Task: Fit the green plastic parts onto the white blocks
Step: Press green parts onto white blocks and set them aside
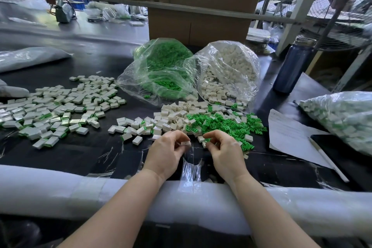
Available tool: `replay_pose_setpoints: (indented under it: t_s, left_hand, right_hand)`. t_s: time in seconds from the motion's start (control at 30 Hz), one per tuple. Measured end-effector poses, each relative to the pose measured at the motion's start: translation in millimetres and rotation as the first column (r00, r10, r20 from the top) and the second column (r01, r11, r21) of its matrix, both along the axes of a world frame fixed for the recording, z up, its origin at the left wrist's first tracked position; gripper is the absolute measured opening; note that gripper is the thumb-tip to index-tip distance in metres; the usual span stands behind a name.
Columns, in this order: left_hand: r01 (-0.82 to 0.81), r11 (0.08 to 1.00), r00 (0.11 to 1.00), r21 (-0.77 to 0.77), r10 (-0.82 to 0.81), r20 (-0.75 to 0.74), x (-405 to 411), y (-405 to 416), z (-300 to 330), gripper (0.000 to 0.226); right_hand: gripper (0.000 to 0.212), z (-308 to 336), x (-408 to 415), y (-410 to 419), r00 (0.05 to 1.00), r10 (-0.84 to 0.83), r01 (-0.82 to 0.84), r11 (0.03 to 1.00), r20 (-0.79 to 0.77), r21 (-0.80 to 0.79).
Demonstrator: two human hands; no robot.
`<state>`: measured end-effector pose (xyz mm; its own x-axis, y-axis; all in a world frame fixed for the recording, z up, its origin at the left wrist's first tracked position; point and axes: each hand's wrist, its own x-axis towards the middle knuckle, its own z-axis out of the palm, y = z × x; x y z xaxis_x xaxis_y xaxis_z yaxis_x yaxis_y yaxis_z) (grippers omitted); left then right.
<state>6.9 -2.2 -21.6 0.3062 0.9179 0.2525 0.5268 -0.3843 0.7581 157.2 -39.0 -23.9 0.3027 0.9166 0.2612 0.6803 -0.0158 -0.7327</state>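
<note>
Hands low at the near edge of the dark surface (84, 153), forearms propped on the white foam roll (60, 191) padding that edge, probably for comfort over long repetition. Left hand (169, 152) curled, its grip pinching one white block (186, 143) between thumb and fingertips, open side seemingly turned toward the other hand so a part can go in. Right hand (224, 150) likewise curled, grip closed on a small green plastic part (207, 139) at the fingertips, just beside the block but not yet touching it; insertion judged the step in hand. Loose stock heaped straight ahead for short reaches: white blocks (177, 113) left of centre, green parts (223, 125) to their right, the two heaps mingling. Farther back, two clear bags slumped open toward the worker, spilling refills: bag of green parts (161, 66) on the left, bag of white blocks (227, 70) on the right. Finished pieces (60, 106), white with a green edge showing, spread out at far left, kept apart from raw stock. More in a sealed bag (342, 119) at right, beside a sheet of paper (289, 135) with a pen (328, 161), and a dark blue bottle (291, 66) standing farther back.
</note>
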Motion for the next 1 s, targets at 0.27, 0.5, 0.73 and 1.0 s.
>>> replay_pose_setpoints:
  t_s: [0.27, 0.5, 0.73, 1.0]
  left_hand:
    - [0.008, 0.999, 0.999, -0.037, -0.007, 0.035, 0, 0, 1, 0.014]
    - [0.006, 0.995, 0.993, -0.1, 0.006, 0.114, 1, 3, 0, 0.012]
    - [-0.001, 0.987, 0.995, -0.159, 0.017, 0.102, 4, 9, 3, 0.011]
    - [0.026, 0.984, 0.995, -0.177, -0.008, 0.099, 18, 23, 15, 0.008]
  right_hand:
    - [0.014, -1, 1, 1, 1.0, 0.004, -0.004, 1.0, -0.026, 0.005]
    - [0.016, 0, 1, 0, 0.999, 0.007, -0.004, 0.998, -0.051, 0.059]
    - [0.018, 1, 5, 6, 0.986, 0.005, 0.01, 0.996, -0.166, 0.087]
    - [0.017, 12, 9, 22, 0.992, 0.001, 0.01, 0.997, -0.129, 0.082]
